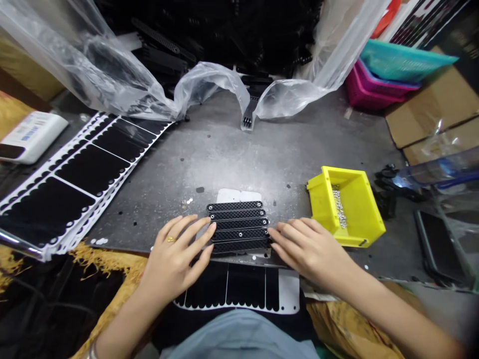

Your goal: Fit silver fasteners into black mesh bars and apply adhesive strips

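Several black, textured strips (pixel 239 223) lie side by side in a row on the grey work table, with small shiny metal rings at several of their ends and one near the middle of a strip. My left hand (pixel 174 254), with a gold ring on one finger, rests at the left ends; its fingers are spread and its fingertips touch the strips. At the right ends is my right hand (pixel 307 247), fingers stretched out and the tips against the lower strips. Part of a white sheet (pixel 239 195) shows beneath the strips.
Right of my right hand stands a yellow bin (pixel 362 199) with small metal pieces. A dark phone (pixel 439 244) lies beyond it. Stacked black sheets with white edges (pixel 108 154) cover the left side. Clear plastic (pixel 213 80) hangs at the back. Colored baskets (pixel 374 87) stand back right.
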`<control>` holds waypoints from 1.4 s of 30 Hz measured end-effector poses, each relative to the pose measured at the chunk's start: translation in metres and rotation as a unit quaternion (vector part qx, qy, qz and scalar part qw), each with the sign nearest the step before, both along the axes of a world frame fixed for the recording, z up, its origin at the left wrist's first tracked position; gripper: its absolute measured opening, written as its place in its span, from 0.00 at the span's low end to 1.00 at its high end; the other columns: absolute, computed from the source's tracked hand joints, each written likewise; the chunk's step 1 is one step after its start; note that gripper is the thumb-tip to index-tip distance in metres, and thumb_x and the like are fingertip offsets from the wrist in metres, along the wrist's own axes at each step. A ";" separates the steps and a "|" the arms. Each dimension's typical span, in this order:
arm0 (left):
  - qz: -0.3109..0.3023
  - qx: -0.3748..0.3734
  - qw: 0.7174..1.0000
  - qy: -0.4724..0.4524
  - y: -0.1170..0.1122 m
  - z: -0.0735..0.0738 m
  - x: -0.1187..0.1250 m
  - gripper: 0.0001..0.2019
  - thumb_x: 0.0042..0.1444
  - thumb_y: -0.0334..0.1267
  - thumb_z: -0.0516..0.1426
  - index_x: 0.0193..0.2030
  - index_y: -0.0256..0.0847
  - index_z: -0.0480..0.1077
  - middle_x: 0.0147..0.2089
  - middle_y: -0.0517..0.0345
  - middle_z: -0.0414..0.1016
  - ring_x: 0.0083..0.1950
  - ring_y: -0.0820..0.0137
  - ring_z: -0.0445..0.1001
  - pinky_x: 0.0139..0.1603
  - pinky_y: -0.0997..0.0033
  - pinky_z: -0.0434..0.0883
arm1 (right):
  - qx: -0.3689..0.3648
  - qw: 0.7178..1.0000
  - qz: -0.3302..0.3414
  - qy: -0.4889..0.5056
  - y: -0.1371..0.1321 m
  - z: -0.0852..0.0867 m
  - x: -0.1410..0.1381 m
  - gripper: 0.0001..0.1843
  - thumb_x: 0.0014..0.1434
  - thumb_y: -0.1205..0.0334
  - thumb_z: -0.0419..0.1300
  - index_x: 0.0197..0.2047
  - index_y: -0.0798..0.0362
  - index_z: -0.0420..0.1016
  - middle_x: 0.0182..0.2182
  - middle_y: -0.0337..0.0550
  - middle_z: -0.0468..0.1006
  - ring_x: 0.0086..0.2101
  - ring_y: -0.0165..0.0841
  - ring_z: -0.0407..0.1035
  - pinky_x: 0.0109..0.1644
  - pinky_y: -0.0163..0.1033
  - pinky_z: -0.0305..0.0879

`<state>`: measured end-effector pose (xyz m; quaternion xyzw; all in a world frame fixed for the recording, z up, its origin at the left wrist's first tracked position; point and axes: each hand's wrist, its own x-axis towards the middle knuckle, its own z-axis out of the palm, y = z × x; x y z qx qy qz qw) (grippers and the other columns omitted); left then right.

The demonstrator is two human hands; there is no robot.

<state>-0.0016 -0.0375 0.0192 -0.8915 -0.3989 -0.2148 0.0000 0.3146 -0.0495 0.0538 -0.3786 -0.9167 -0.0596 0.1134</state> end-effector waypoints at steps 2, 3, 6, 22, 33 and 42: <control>-0.015 0.010 1.000 0.004 0.006 -0.004 -0.009 0.15 0.68 0.34 0.58 0.60 0.43 0.74 0.60 0.52 0.80 0.63 0.55 0.73 0.67 0.49 0.65 | -0.001 0.996 -0.075 0.052 0.007 0.009 0.032 0.12 0.72 0.65 0.57 0.53 0.58 0.79 0.42 0.49 0.83 0.40 0.38 0.76 0.44 0.43 0.71; -0.018 0.015 1.000 0.006 0.008 -0.006 -0.013 0.16 0.68 0.34 0.58 0.61 0.44 0.74 0.61 0.53 0.80 0.63 0.56 0.73 0.68 0.49 0.64 | 0.008 0.988 -0.134 0.076 0.011 0.012 0.050 0.11 0.71 0.65 0.57 0.52 0.56 0.79 0.43 0.49 0.83 0.41 0.38 0.77 0.45 0.43 0.72; -0.040 0.025 0.999 0.002 0.016 -0.010 -0.019 0.19 0.66 0.34 0.59 0.63 0.47 0.73 0.61 0.55 0.80 0.64 0.57 0.74 0.70 0.49 0.63 | 0.005 0.958 -0.281 0.060 0.027 0.006 0.096 0.10 0.70 0.63 0.57 0.46 0.53 0.80 0.40 0.47 0.83 0.36 0.38 0.78 0.40 0.42 0.72; -0.066 0.016 0.997 0.019 0.022 -0.004 -0.026 0.22 0.64 0.33 0.60 0.65 0.49 0.72 0.62 0.56 0.79 0.65 0.58 0.72 0.70 0.51 0.65 | 0.016 0.945 -0.301 0.129 0.006 -0.002 0.093 0.10 0.70 0.55 0.58 0.45 0.50 0.79 0.39 0.46 0.82 0.30 0.33 0.75 0.38 0.41 0.71; 0.034 -0.010 0.998 -0.055 -0.003 -0.006 0.005 0.18 0.66 0.31 0.59 0.61 0.42 0.74 0.55 0.51 0.82 0.60 0.58 0.76 0.68 0.51 0.65 | -0.045 0.968 -0.069 0.239 -0.004 -0.040 -0.054 0.08 0.68 0.70 0.60 0.50 0.55 0.78 0.40 0.49 0.83 0.38 0.36 0.79 0.43 0.42 0.78; 0.086 -0.012 0.995 -0.048 -0.020 -0.009 0.018 0.21 0.67 0.35 0.59 0.66 0.38 0.70 0.59 0.48 0.80 0.62 0.56 0.74 0.69 0.51 0.62 | -0.120 0.935 -0.074 0.326 -0.010 -0.042 -0.045 0.15 0.69 0.72 0.60 0.55 0.51 0.78 0.44 0.48 0.83 0.43 0.35 0.79 0.49 0.42 0.80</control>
